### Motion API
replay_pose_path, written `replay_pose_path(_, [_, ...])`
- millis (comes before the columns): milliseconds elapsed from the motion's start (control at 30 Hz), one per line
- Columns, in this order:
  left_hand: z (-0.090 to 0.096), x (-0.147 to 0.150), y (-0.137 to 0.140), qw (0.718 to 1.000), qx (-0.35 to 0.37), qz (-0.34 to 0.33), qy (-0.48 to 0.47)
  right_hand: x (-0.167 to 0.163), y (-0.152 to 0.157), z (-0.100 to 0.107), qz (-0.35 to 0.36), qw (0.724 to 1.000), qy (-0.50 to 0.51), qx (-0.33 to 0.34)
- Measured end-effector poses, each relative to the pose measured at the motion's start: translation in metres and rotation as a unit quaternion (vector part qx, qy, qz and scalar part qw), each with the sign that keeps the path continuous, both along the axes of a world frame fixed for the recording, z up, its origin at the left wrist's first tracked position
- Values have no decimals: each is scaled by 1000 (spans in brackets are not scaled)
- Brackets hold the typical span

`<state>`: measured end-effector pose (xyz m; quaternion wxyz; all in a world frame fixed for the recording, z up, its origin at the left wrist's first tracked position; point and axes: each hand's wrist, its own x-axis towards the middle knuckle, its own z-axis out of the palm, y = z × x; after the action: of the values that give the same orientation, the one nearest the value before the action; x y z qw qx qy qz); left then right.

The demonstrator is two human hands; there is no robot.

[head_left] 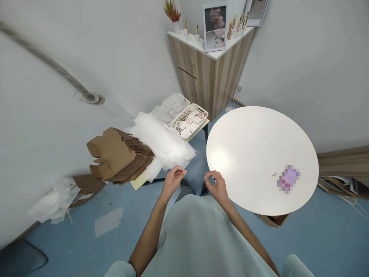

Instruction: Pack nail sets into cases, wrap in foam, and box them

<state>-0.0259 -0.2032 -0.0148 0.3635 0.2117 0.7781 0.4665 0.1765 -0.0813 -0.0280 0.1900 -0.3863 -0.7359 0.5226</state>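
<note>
My left hand [173, 181] is in front of my body, its fingers curled and brought close to the thumb, with nothing visible in it. It is nearest to the stack of white translucent sheets [161, 140]. My right hand [217, 187] is beside the left edge of the round white table [253, 142]. Its thumb and forefinger bend toward each other in a ring, and nothing shows between them. A gap separates the two hands, above my shoes.
Left: flattened brown cardboard boxes [115, 154], a white basket of printed cards [188, 122], and another basket with clear plastic pieces [171, 107]. A blurred purple item [289, 178] lies on the table. A wooden corner cabinet [198, 73] holds picture frames and bottles.
</note>
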Motion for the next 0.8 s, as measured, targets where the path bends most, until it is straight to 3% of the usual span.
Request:
replay_pose_path(333, [-35, -122, 106, 998, 12, -51, 44, -47, 43, 15, -131, 991, -31, 19])
replay_pose_path(500, [-53, -199, 163, 989, -55, -87, 104, -78, 41, 30, -208, 976, -55, -5])
replay_pose_path(633, [-70, -248, 203, 959, -135, -135, 208, -105, 36, 32, -240, 967, -78, -32])
replay_pose_path(800, [-95, -286, 240, 898, -212, -211, 323, -135, 32, 29, -279, 955, -91, -37])
